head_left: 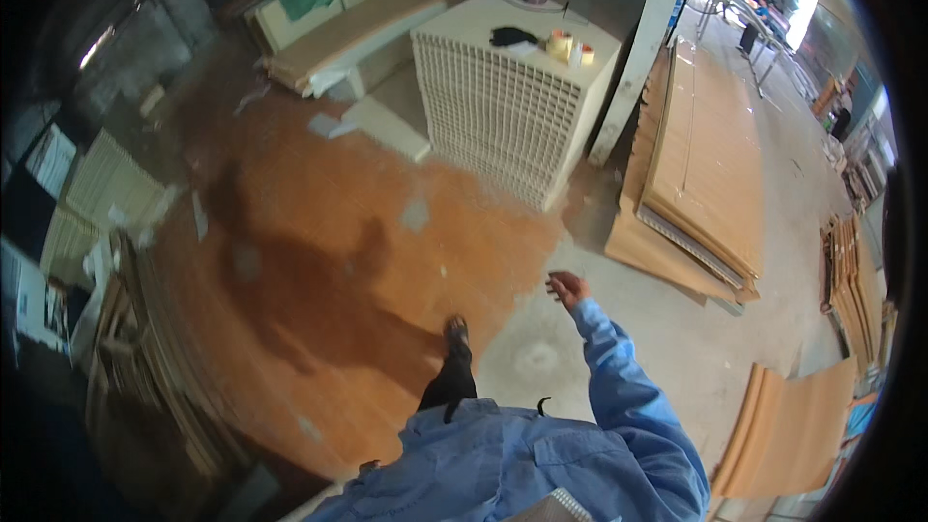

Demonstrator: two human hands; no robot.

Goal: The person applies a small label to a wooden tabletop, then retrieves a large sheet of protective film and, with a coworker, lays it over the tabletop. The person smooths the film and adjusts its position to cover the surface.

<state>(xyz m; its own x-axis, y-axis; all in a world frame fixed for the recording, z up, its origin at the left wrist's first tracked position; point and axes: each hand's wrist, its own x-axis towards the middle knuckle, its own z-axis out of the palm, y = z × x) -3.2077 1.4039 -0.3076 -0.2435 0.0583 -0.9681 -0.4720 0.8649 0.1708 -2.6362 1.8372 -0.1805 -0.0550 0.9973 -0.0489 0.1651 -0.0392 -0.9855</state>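
One right hand [568, 288] hangs half open over the concrete floor [541, 329], fingers loosely curled, gripping nothing; I can't tell about the left hand. Nearby lie stacked brown cardboard sheets [710, 155]; beyond, tape rolls [559, 44] top a stack of pale, grid-edged panels [493, 101].

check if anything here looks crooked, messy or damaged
Yes. Right of the right hand, the cardboard stack looks askew: a lower sheet juts out past those above instead of lining up. Pale scraps also lie loose on the floor, left of the gridded block.
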